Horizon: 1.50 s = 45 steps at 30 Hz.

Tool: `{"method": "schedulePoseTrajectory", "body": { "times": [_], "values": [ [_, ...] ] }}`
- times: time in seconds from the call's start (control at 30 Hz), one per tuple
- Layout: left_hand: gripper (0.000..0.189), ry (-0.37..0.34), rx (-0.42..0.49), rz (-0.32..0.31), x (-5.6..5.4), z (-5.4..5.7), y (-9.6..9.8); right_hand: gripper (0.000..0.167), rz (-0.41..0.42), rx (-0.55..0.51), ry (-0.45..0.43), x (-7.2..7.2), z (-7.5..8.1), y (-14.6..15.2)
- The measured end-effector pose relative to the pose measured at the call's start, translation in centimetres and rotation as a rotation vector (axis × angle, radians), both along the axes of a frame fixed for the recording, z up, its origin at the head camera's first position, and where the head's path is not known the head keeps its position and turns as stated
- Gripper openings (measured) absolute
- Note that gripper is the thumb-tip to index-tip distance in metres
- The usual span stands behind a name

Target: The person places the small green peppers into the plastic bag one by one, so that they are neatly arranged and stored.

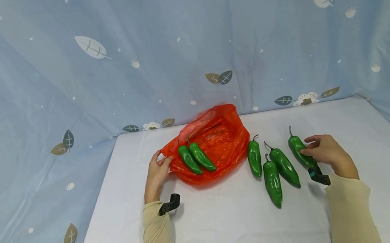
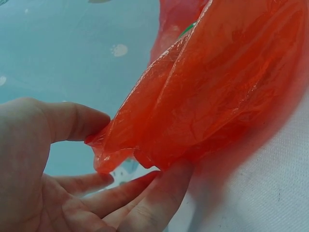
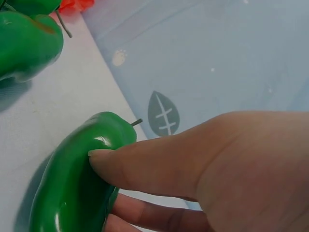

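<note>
At the left edge of a red plastic bag [image 1: 218, 143], my left hand [image 1: 157, 175] holds the thin film between thumb and fingers. In the left wrist view, that hand [image 2: 72, 169] has its thumb on one side of the bag [image 2: 207, 96] and its fingers below. Two green chili peppers [image 1: 195, 158] lie at the bag's left side. My right hand [image 1: 328, 153] grips another green chili pepper [image 1: 296, 145] at the far right. In the right wrist view, its thumb presses on top of this pepper [image 3: 77, 179], with fingers along the far side.
Between the bag and my right hand lie three more green chili peppers [image 1: 273, 183], stems pointing away. Everything sits on a white table [image 1: 236, 230], backed by a blue patterned cloth [image 1: 167, 48] that also hangs along both sides.
</note>
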<state>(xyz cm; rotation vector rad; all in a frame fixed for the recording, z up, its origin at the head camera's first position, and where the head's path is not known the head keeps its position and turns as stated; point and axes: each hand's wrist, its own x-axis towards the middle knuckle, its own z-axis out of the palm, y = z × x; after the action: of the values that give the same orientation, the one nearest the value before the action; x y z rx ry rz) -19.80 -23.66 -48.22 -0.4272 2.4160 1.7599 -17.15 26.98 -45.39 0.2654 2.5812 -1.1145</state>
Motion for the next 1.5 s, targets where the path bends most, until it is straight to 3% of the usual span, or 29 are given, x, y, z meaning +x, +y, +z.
{"method": "schedulePoseTrajectory", "body": {
  "times": [0.37,0.6,0.83,1.23,1.5],
  "values": [
    [0.068,0.005,-0.004,-0.006,0.1,0.0,0.0,0.061,-0.013,-0.036,0.030,-0.1,-0.3,-0.2],
    [0.069,-0.013,0.003,-0.002,0.2,-0.3,-0.2,0.061,-0.023,-0.053,0.058,0.1,0.2,-0.8],
    [0.069,0.010,0.013,-0.013,-0.1,-0.1,-0.2,0.061,-0.037,-0.054,0.157,-0.3,0.8,-1.5],
    [0.070,0.011,0.024,0.002,0.2,-0.4,-0.1,0.061,-0.073,-0.110,0.201,-0.1,1.7,-2.9],
    [0.070,0.015,0.015,-0.005,-0.2,-0.3,-0.1,0.060,-0.081,-0.123,0.231,0.0,2.3,-3.5]
  ]
}}
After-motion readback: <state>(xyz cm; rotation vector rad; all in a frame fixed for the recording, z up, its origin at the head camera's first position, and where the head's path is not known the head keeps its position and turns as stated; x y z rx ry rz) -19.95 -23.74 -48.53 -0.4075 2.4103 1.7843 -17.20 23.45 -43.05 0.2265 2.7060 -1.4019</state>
